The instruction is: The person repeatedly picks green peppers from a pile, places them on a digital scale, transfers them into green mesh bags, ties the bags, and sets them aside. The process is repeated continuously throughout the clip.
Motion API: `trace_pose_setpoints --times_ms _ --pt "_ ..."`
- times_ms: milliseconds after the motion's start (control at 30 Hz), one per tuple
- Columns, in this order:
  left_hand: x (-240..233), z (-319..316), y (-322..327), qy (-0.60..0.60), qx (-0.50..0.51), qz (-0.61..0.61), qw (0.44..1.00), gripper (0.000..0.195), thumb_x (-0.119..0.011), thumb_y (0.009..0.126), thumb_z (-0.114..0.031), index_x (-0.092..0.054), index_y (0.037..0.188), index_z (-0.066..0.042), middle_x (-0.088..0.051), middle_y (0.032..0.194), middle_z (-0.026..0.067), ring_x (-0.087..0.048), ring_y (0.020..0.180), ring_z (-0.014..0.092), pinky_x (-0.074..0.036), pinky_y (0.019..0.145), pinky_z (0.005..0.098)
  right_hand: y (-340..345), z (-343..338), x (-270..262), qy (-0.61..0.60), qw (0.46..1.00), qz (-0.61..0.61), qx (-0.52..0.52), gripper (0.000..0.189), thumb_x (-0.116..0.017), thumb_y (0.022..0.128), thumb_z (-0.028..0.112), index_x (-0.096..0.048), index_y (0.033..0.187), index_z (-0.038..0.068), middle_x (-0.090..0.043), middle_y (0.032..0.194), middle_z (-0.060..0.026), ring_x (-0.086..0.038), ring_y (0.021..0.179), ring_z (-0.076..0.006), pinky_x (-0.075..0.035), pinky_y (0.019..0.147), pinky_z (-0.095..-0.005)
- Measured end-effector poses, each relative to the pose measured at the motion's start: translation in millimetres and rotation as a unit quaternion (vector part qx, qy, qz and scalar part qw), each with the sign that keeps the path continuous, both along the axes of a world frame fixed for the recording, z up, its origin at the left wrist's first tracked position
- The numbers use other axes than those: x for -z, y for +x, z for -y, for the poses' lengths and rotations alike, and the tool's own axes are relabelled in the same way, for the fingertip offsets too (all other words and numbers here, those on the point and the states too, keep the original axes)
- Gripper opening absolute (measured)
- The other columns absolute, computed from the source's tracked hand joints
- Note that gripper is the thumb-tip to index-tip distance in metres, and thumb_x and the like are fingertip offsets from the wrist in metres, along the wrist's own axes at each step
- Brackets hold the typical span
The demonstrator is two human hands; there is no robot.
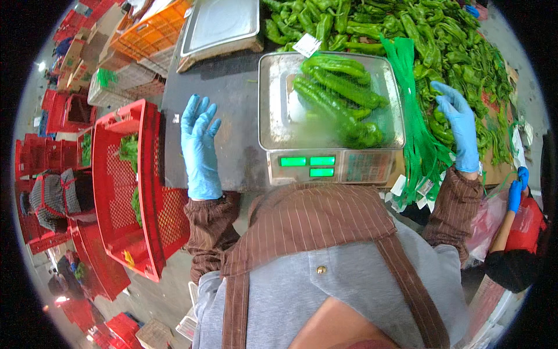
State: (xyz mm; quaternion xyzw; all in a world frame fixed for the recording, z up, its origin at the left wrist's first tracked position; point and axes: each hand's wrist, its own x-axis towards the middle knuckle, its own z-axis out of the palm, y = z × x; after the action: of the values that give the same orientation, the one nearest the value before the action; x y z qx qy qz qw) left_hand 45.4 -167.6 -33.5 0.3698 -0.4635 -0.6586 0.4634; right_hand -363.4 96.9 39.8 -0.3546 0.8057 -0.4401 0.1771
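Several long green peppers point(344, 87) lie on the steel pan point(279, 131) of a digital scale, with a white tag point(307, 45) at their top end. Whether a net encloses them I cannot tell. My left hand point(200, 144), in a blue glove, is over the dark tabletop point(239, 148) left of the scale, fingers spread and holding nothing. On the other side my right hand point(457, 122), also gloved, hovers near the pepper pile point(453, 56) with its fingers apart and nothing in them. Between it and the pan lies a bundle of green mesh bags point(412, 109) with white tags.
A red plastic crate point(148, 183) with some green produce stands by the table's left edge. Behind is a second scale point(222, 26), beside an orange crate point(150, 32). At right, another person's blue-gloved hands point(516, 192) are close to the table. The scale's display point(307, 161) is lit green.
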Motion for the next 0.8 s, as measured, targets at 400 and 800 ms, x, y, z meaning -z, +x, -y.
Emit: trace_pose_setpoints --times_ms 400,800 --pt "7 -36 -9 0.026 0.077 -0.103 0.991 0.051 -0.060 0.091 -0.019 -0.043 0.134 0.000 -0.053 0.130 0.0172 -0.058 0.113 0.026 -0.049 0.093 0.0375 31 104 35 -0.041 0.979 0.071 -0.189 0.079 -0.071 0.083 0.026 -0.029 0.147 0.008 -0.036 0.148 -0.0156 -0.035 0.136 -0.0264 -0.033 0.109 -0.0368" --pt "24 -58 -123 0.185 0.262 -0.051 0.946 0.095 -0.072 0.083 -0.015 -0.008 0.152 -0.028 -0.045 0.137 0.0088 -0.054 0.110 0.022 -0.049 0.086 0.0404 29 148 24 -0.034 0.915 0.367 -0.164 0.039 -0.067 0.084 0.017 -0.059 0.121 0.007 -0.065 0.104 -0.0006 -0.059 0.088 -0.0110 -0.046 0.080 -0.0251"
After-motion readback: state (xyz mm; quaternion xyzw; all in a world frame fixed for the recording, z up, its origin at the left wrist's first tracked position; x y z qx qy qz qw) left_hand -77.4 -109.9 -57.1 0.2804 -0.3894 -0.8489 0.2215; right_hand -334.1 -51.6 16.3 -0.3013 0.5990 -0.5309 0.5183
